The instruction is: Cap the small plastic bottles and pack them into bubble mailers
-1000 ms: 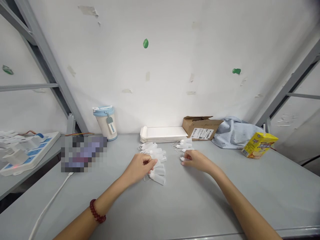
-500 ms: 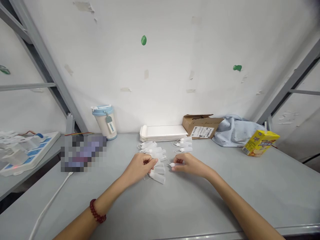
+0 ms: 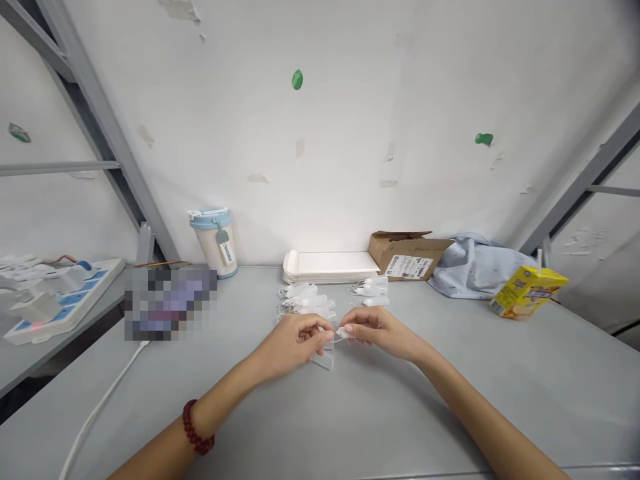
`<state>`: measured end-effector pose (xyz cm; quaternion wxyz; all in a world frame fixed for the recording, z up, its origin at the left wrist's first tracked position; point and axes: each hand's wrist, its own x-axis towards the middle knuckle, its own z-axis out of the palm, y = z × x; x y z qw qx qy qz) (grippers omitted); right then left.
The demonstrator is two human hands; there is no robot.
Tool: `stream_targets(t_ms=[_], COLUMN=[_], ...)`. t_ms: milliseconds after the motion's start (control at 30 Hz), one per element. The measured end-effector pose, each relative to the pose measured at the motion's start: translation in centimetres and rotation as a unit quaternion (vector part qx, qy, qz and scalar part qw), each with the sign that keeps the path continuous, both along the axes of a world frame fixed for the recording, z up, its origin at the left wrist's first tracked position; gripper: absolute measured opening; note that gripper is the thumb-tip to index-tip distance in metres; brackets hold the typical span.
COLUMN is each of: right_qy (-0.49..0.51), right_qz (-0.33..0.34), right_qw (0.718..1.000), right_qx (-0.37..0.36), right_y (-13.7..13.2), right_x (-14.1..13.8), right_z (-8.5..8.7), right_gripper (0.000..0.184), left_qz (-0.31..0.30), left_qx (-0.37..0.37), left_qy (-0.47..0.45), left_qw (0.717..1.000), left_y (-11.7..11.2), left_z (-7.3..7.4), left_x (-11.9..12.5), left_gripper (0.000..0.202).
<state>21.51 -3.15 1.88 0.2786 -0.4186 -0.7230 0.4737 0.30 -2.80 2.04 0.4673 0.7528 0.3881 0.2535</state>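
My right hand pinches a small translucent plastic bottle by its white-capped end; the fingers cover most of its body. From the cap a thin white cord runs to the fingertips of my left hand, which are closed on it. Similar capped bottles with cords lie in a loose pile behind and under my left hand, one of them poking out in front. Several more bottles lie in a separate group behind my right hand.
Behind the bottles are a stack of white trays, an opened cardboard box and a pale blue cloth. A yellow box stands right. To the left are a tumbler, a blurred-out device with a white cable, and a power strip.
My left hand has moved right, up to the bottle in my right hand, and its fingertips now meet the cord. The view has shifted slightly.
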Motion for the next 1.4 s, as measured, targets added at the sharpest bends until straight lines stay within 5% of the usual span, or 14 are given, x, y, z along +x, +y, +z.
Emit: stream_targets(t_ms=[500, 1400], right_qy=[0.027, -0.023], right_qz=[-0.043, -0.05], right_qw=[0.999, 0.998], right_qx=[0.004, 0.003], right_y=[0.1, 0.2], right_x=[0.3, -0.3], right_z=[-0.1, -0.5], right_gripper=[0.032, 0.033], left_qz=[-0.006, 0.063], left_qx=[0.003, -0.016], left_qy=[0.049, -0.063], left_qw=[0.999, 0.996], left_y=[0.3, 1.0], left_z=[-0.3, -0.1], left_x=[-0.1, -0.5], left_gripper=[0.021, 0.018])
